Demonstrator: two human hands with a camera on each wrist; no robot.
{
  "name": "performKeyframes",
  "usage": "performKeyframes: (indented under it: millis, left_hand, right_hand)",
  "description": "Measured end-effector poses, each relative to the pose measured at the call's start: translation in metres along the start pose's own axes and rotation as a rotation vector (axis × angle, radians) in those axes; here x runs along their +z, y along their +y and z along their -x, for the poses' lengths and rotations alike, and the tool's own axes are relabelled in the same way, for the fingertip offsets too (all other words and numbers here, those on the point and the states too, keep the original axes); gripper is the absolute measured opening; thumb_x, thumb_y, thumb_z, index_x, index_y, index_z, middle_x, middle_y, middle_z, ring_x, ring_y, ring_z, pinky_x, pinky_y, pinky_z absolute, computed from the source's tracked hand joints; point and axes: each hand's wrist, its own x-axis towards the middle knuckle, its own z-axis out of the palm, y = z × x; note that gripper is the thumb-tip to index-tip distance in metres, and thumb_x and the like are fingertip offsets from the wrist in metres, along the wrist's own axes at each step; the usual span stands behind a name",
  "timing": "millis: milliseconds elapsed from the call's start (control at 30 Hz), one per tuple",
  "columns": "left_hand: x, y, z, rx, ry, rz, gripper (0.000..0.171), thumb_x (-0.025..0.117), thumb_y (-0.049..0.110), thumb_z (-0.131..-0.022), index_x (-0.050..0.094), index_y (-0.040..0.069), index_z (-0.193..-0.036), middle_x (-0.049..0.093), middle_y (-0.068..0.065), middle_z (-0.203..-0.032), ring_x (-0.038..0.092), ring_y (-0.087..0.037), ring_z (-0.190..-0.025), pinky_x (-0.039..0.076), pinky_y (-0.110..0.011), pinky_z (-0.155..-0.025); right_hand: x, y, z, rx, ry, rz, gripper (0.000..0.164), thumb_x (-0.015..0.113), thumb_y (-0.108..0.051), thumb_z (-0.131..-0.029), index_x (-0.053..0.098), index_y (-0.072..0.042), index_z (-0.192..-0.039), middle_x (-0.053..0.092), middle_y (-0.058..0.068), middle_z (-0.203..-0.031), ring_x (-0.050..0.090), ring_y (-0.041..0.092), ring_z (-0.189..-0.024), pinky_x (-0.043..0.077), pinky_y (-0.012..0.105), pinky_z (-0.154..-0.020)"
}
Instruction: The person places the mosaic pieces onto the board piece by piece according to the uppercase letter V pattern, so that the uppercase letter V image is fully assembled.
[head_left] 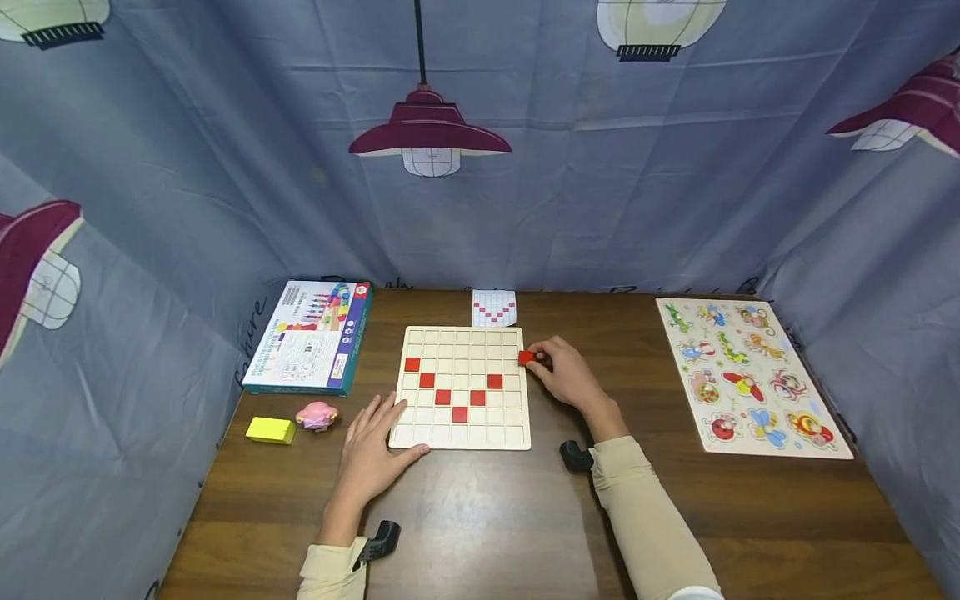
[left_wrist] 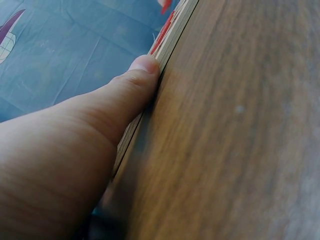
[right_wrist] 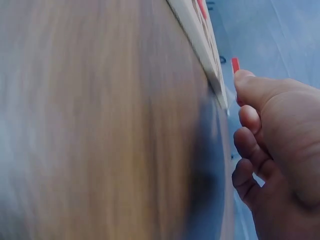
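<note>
A wooden grid board point(head_left: 459, 440) lies on the table with several red square tiles set in its cells in a V-like pattern. My right hand point(head_left: 566, 375) pinches another red tile point(head_left: 526, 357) between thumb and fingertips, at the board's right edge. In the right wrist view the tile point(right_wrist: 235, 65) sticks up beyond the thumb, apart from the board point(right_wrist: 205, 55). My left hand point(head_left: 373, 446) rests at the board's lower left, fingers spread straight. Its thumb point(left_wrist: 145, 65) touches the board's near edge in the left wrist view. A pattern card point(head_left: 494, 308) with a red zigzag lies behind the board.
At the left lie a printed box point(head_left: 303, 342), a yellow block point(head_left: 271, 430) and a small pink toy point(head_left: 317, 416). A picture board of insects point(head_left: 753, 379) is on the right. Behind the brown table point(head_left: 480, 525) hangs a blue curtain point(head_left: 525, 217).
</note>
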Motion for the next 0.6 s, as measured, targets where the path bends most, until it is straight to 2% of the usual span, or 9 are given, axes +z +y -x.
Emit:
performKeyframes:
  millis: [233, 367, 600]
  left_hand:
    - [0.000, 0.001, 0.000, 0.007, 0.001, 0.002, 0.091, 0.078, 0.064, -0.078, 0.050, 0.018, -0.152, 0.039, -0.007, -0.164, 0.028, -0.035, -0.155, 0.016, -0.060, -0.125]
    - [0.000, 0.001, 0.000, 0.003, -0.003, 0.003, 0.091, 0.078, 0.064, -0.078, 0.049, 0.018, -0.153, 0.039, -0.007, -0.164, 0.028, -0.035, -0.155, 0.016, -0.060, -0.125]
    - [-0.001, 0.000, 0.001, -0.010, -0.004, 0.009, 0.091, 0.078, 0.063, -0.079, 0.050, 0.018, -0.152, 0.039, -0.006, -0.165, 0.027, -0.035, -0.156, 0.016, -0.060, -0.125]
  right_hand:
    - [0.006, -0.012, -0.001, -0.048, -0.055, 0.050, 0.028, 0.068, -0.025, -0.099, 0.069, -0.009, -0.122, 0.061, 0.006, -0.107, 0.056, 0.021, -0.096, 0.051, 0.040, -0.089]
    - [0.009, -0.015, -0.001, -0.066, -0.063, 0.109, 0.026, 0.067, -0.026, -0.100, 0.070, -0.010, -0.120, 0.061, 0.005, -0.107, 0.057, 0.020, -0.096, 0.053, 0.040, -0.089]
    - [0.009, -0.021, -0.001, -0.105, -0.053, 0.135, 0.025, 0.070, -0.024, -0.098, 0.072, -0.009, -0.117, 0.063, 0.005, -0.105, 0.059, 0.020, -0.096, 0.054, 0.040, -0.088]
